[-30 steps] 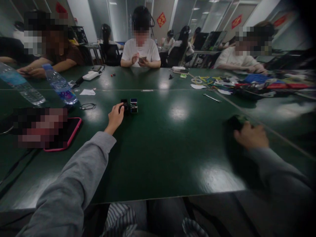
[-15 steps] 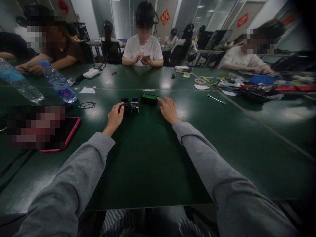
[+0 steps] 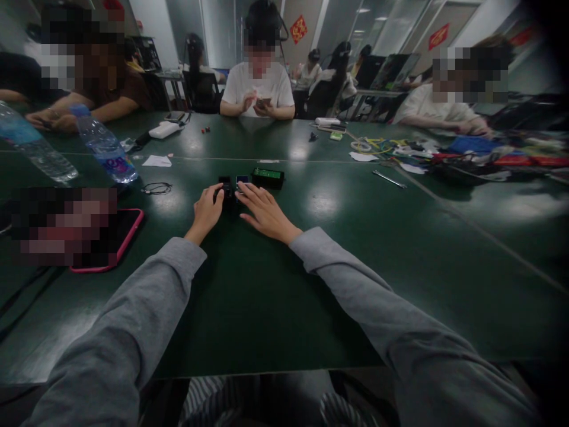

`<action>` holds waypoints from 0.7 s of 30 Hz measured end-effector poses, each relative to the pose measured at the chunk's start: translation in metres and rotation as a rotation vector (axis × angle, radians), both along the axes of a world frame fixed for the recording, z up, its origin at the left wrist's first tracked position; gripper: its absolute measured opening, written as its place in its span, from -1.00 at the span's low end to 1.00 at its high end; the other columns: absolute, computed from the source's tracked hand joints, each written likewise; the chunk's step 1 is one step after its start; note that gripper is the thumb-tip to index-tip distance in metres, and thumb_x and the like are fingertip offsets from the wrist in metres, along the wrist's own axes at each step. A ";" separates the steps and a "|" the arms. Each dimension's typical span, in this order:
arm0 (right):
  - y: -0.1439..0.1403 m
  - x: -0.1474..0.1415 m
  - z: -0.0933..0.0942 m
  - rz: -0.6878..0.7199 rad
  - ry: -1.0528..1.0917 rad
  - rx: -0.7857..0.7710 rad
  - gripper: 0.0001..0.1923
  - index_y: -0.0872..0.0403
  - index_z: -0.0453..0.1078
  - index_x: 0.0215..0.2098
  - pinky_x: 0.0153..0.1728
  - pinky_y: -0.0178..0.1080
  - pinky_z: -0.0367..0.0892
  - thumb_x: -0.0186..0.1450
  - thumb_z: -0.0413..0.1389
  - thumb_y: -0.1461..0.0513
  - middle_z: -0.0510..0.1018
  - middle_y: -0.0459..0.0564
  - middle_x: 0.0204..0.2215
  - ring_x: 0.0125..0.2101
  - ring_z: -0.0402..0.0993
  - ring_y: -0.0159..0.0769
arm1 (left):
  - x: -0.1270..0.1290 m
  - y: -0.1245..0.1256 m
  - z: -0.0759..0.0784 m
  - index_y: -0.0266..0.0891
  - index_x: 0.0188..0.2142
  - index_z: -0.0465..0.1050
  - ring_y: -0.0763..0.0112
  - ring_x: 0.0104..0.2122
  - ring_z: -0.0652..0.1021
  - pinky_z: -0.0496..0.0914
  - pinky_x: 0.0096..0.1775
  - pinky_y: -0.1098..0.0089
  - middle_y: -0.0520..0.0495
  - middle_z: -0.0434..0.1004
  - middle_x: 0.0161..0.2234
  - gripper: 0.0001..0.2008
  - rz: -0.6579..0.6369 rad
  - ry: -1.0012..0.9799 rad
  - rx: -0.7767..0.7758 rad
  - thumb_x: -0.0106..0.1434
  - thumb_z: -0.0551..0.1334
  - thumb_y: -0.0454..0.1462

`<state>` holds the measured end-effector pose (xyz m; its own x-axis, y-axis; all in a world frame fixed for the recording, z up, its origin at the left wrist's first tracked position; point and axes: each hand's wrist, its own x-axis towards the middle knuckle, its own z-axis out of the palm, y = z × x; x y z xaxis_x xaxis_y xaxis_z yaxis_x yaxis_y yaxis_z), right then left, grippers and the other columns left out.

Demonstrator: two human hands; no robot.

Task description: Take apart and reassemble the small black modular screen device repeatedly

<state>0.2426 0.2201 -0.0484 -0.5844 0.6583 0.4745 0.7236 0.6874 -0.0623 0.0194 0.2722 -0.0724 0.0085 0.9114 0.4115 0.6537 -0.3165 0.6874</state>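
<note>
Two small black blocks (image 3: 231,184) stand side by side near the middle of the dark green table (image 3: 275,296). My left hand (image 3: 207,212) curls around the left block, fingers touching it. My right hand (image 3: 263,212) lies flat with fingers spread, its fingertips over the right block, which it partly hides. A black box with a green top (image 3: 268,177) sits just right of and behind the blocks, apart from both hands. Both my arms wear grey sleeves.
A pink-edged phone (image 3: 118,234) lies at the left, with a coiled cable (image 3: 156,188) and two water bottles (image 3: 105,147) behind it. A wrench (image 3: 389,178) and a heap of cables and tools (image 3: 444,153) lie at the right. Other people sit along the far side.
My right hand came in from the far right, set the green-topped box down beside the blocks, then moved left onto the right block. My left hand stayed on the left block.
</note>
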 end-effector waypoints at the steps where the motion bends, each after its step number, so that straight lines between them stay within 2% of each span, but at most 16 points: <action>1: -0.001 -0.004 -0.001 0.041 -0.011 -0.025 -0.46 0.00 0.02 0.42 0.34 0.08 0.07 0.53 -0.14 0.07 0.04 0.03 0.44 0.42 -0.10 -0.12 | 0.000 0.000 0.000 -0.07 0.15 0.39 0.15 0.12 0.50 0.33 0.20 -0.01 -0.15 0.47 0.16 -0.63 0.002 0.002 -0.003 0.45 0.02 -0.09; 3: 0.000 -0.004 -0.002 0.050 0.024 -0.056 -0.52 0.05 0.16 0.34 0.24 0.03 0.22 0.53 -0.12 0.07 0.18 0.08 0.38 0.37 0.03 -0.11 | 0.000 -0.001 0.001 -0.08 0.15 0.39 0.15 0.12 0.50 0.33 0.21 -0.02 -0.16 0.47 0.16 -0.62 0.006 0.004 -0.013 0.45 0.02 -0.09; 6: 0.001 0.003 0.000 -0.050 0.095 -0.034 -0.63 0.06 0.40 0.08 0.09 0.02 0.34 0.54 -0.13 0.08 0.44 0.13 0.15 0.18 0.30 -0.05 | 0.000 -0.003 0.002 -0.08 0.15 0.40 0.13 0.11 0.50 0.34 0.20 -0.05 -0.17 0.46 0.16 -0.62 0.007 0.003 -0.019 0.44 0.03 -0.09; 9: -0.001 0.009 0.002 -0.177 0.167 0.028 -0.61 0.06 0.45 -0.10 0.02 0.03 0.35 0.54 -0.17 0.09 0.50 0.15 -0.09 -0.01 0.38 -0.04 | 0.000 -0.004 0.002 -0.10 0.15 0.40 0.13 0.11 0.50 0.35 0.19 -0.03 -0.18 0.46 0.14 -0.61 -0.013 0.003 -0.004 0.44 0.04 -0.08; 12: -0.004 0.011 0.001 -0.239 0.261 0.057 -0.65 0.06 0.38 0.07 0.04 0.04 0.37 0.51 -0.10 0.08 0.43 0.18 0.02 0.06 0.34 -0.01 | 0.000 -0.004 0.002 -0.15 0.15 0.41 0.14 0.11 0.50 0.36 0.20 0.02 -0.22 0.42 0.15 -0.60 -0.040 -0.003 0.018 0.43 0.05 -0.08; 15: -0.008 0.012 -0.004 -0.257 0.238 -0.003 -0.49 0.09 0.21 0.28 0.07 0.08 0.39 0.44 0.03 0.06 0.30 0.25 0.16 0.14 0.30 0.07 | 0.001 -0.005 0.001 -0.13 0.13 0.43 0.14 0.17 0.45 0.35 0.22 0.04 -0.22 0.37 0.18 -0.62 -0.055 -0.006 0.039 0.41 0.10 -0.09; 21: -0.025 0.018 -0.009 -0.250 0.204 -0.130 -0.44 0.07 0.11 0.35 -0.02 0.05 0.48 0.41 0.01 0.17 0.38 0.19 0.02 -0.02 0.42 0.00 | 0.006 -0.007 0.001 -0.14 0.18 0.38 0.06 0.34 0.25 0.15 0.34 -0.04 -0.23 0.21 0.31 -0.56 -0.142 0.075 0.078 0.36 0.18 -0.11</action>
<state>0.2607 0.1953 -0.0575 -0.2990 0.8317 0.4679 0.8325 0.4670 -0.2981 0.0249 0.2652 -0.0718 0.1683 0.8644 0.4739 0.6473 -0.4595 0.6082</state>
